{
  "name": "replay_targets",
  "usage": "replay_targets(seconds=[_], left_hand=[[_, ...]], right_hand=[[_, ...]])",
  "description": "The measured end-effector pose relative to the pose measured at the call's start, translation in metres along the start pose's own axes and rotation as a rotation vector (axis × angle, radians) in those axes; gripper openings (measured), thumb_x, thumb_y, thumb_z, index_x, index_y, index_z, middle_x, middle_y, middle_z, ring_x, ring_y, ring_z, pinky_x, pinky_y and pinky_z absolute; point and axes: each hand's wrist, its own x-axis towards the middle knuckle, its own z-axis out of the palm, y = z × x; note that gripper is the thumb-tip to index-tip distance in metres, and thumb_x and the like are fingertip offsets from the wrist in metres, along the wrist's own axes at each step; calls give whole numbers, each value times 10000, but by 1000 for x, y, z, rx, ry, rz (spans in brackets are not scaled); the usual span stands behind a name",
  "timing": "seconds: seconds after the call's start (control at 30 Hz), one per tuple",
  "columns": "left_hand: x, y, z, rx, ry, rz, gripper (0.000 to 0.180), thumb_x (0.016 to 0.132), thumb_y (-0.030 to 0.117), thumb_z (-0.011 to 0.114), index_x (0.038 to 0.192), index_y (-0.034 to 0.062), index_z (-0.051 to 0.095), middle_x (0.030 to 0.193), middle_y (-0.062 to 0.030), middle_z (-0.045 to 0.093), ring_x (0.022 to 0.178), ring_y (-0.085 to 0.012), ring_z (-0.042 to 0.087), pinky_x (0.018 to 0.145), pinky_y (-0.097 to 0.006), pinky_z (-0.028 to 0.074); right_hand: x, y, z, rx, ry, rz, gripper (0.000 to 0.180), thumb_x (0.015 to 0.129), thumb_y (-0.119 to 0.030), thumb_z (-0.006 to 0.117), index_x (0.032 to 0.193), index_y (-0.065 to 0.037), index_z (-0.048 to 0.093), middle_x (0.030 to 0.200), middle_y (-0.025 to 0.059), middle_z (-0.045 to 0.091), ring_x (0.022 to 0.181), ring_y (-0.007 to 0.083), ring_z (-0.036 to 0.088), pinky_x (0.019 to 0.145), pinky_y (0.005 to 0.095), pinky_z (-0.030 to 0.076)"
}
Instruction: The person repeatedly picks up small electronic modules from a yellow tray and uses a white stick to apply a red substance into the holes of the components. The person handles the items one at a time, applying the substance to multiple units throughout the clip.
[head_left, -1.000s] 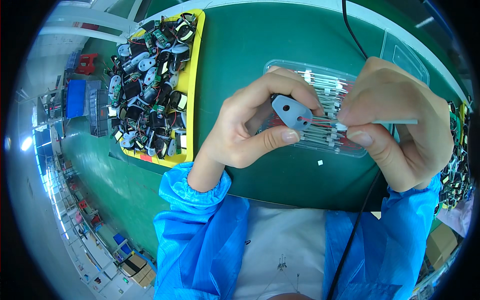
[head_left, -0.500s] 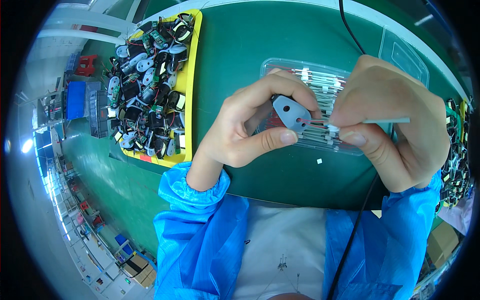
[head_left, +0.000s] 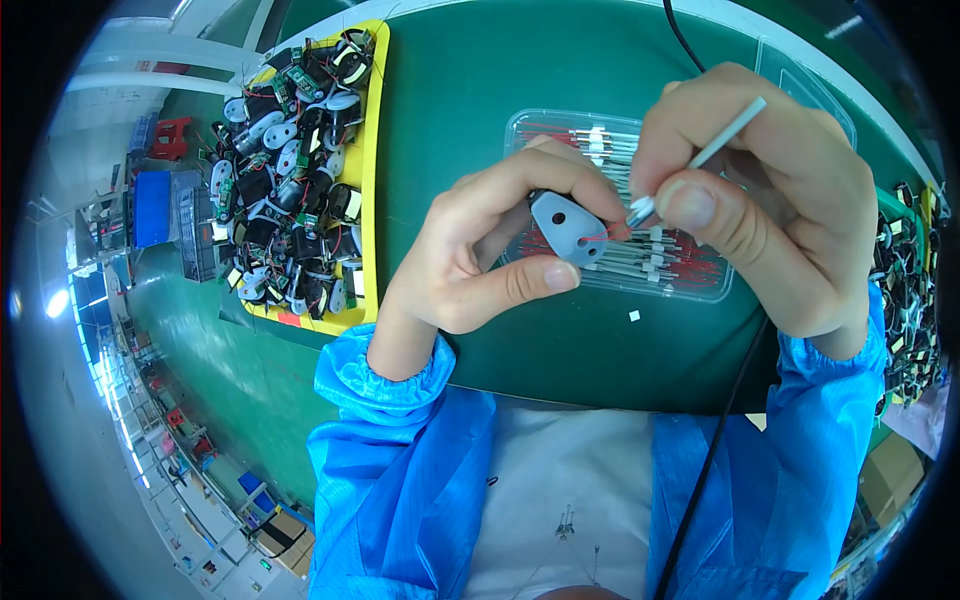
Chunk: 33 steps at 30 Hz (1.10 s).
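My left hand (head_left: 480, 240) is closed on a motor unit with a rounded grey plate (head_left: 568, 228), pinched between thumb and fingers. The plate has round holes, and thin reddish wires come out at its right edge. My right hand (head_left: 790, 200) pinches a wire lead in a pale sleeve (head_left: 730, 133), with a small white piece at the fingertips. The sleeve's free end points up and right. The two hands are close together, and fine wires show between them; how they join is too small to tell. Below them lies a clear plastic box (head_left: 690, 295) with many similar sleeved leads.
A yellow bin (head_left: 369, 160) at the left is heaped with motor units. More units are piled at the far right (head_left: 905, 300). A clear lid (head_left: 800, 85) lies behind my right hand. A black cable (head_left: 715, 440) crosses the front, and a small white square (head_left: 634, 315) lies on the green table.
My right hand has turned and risen slightly. The sleeved lead has swung from nearly level to slanting upward. My left hand still grips the motor unit, almost in place.
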Motion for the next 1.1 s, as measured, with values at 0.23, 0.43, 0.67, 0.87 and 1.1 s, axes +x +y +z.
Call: replay_targets(seconds=[0.23, 0.43, 0.67, 0.87, 1.1], left_hand=[[1, -1, 2, 15, 6, 32, 337, 766, 85, 654, 1044, -64, 537, 975, -154, 583, 924, -243, 533, 848, -353, 399], [1, -4, 1, -38, 6, 32, 354, 767, 51, 656, 1067, -77, 520, 1022, -156, 544, 936, -227, 525, 834, -332, 404], [-1, -2, -2, 14, -24, 59, 380, 755, 36, 663, 1086, -79, 515, 1056, -158, 530, 976, -235, 514, 858, -330, 393], [1, -3, -4, 72, -75, 92, 388, 744, 36, 668, 1081, -82, 517, 1052, -164, 530, 986, -250, 507, 875, -343, 383], [-1, -7, -8, 130, -98, 142, 389, 742, 32, 662, 1082, -82, 512, 1044, -163, 529, 973, -249, 507, 872, -345, 384]], right_hand=[[0, 2, -13, -185, -139, 27, 154, 846, -128, 589, 852, 24, 569, 758, 91, 579, 603, 151, 508, 535, 259, 400], [3, -7, -8, -271, -162, 42, 113, 831, -106, 607, 853, -1, 570, 737, 74, 583, 583, 154, 500, 517, 249, 398], [-1, 6, -3, -251, -80, -208, 89, 802, -35, 621, 862, 10, 573, 745, 81, 586, 556, 161, 488, 491, 252, 393], [-8, 13, 8, -153, 47, -186, 82, 806, -25, 615, 854, 23, 569, 749, 86, 587, 556, 161, 504, 492, 252, 409], [6, -6, -9, -326, -211, -69, 73, 815, -28, 610, 867, 13, 579, 726, 72, 587, 542, 146, 509, 474, 233, 406]])
